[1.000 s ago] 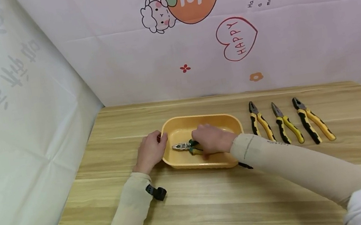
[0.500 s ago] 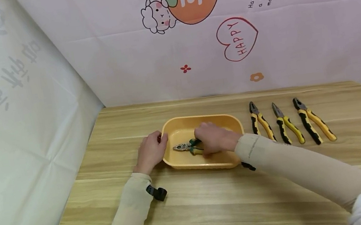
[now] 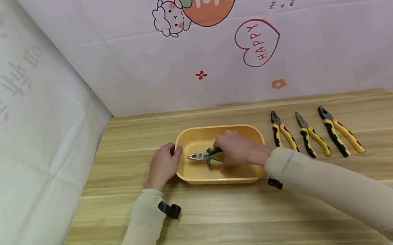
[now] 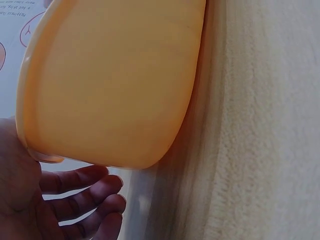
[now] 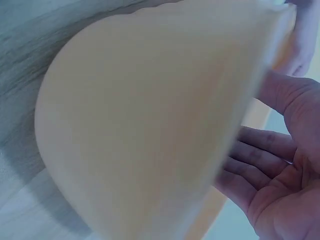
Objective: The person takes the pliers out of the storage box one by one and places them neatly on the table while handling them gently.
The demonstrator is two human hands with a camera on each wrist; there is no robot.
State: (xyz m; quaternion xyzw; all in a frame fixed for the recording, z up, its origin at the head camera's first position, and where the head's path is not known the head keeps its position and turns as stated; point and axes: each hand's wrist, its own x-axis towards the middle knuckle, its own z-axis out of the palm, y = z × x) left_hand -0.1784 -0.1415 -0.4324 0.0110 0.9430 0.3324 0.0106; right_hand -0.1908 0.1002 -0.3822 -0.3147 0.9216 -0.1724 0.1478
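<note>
A shallow orange-yellow plastic tray rests on the wooden table. Inside it lie combination pliers with a silver head and green-and-yellow handles, their head pointing left. My left hand holds the tray's left rim; in the left wrist view, its fingers hang loosely below the wall. My right hand reaches over the tray, at the handles, and covers their ends. In the right wrist view, its fingers look extended, thumb apart, with the fingertips hidden behind the tray wall.
To the tray's right, three pliers with black-and-yellow handles lie in a row: the left pair, slim long-nose pliers, and a larger pair. A printed white cloth stands behind the table, another sheet at the left.
My right hand has shifted slightly to the right, showing more of the handles, which look spread wider. The pliers' head stays in nearly the same place. My left hand keeps holding the tray.
</note>
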